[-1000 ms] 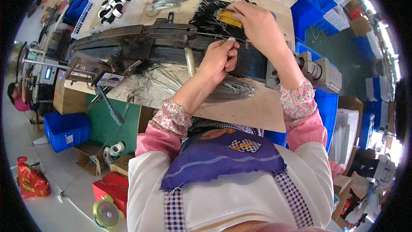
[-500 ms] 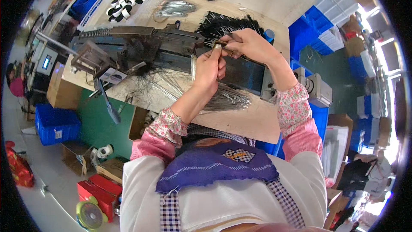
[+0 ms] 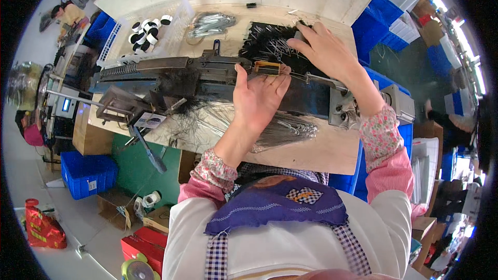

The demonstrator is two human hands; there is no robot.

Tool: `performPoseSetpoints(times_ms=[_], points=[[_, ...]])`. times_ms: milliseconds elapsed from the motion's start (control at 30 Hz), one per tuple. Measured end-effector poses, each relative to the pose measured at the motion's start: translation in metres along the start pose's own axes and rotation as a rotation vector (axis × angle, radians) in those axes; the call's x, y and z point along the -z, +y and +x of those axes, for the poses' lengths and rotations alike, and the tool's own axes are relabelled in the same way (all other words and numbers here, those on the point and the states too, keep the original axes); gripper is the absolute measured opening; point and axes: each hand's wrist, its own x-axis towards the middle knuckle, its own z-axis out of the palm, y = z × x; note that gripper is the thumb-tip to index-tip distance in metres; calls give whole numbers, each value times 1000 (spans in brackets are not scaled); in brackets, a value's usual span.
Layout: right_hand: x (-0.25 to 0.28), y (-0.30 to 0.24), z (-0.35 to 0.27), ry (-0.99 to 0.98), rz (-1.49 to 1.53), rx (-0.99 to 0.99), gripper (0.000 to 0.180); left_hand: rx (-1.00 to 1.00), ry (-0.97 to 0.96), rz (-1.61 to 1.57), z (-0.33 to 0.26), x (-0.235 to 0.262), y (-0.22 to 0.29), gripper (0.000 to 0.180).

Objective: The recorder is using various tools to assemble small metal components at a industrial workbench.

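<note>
My left hand lies palm up with its fingers stretched out, against the near side of the long dark metal machine. Just at its fingertips is a small brass-coloured piece on the machine. From there, thin wire runs right to the machine's grey end block. My right hand is over a pile of black-bristled wire brushes, thumb and forefinger apart. Whether a brush touches its fingers is hard to make out.
A bundle of bent metal wires lies on the bench's near side. Behind the machine stand a clear basket with several black-and-white rolls and a heap of silvery wires. A lever with a blue-grey handle juts over the near edge.
My right hand has left the brass-coloured piece and moved right and away over the brush pile, its fingers spreading. My left hand has opened from a pinch. The whole view has shifted slightly.
</note>
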Motion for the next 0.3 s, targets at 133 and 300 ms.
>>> performPoseSetpoints(times_ms=[133,300], points=[[-25,-42,-34,100,236,444,37,-34,42,-3,-5,1,-2,82],[-29,-22,-6,132,463,228,22,-107,5,130,-12,12,-2,76]])
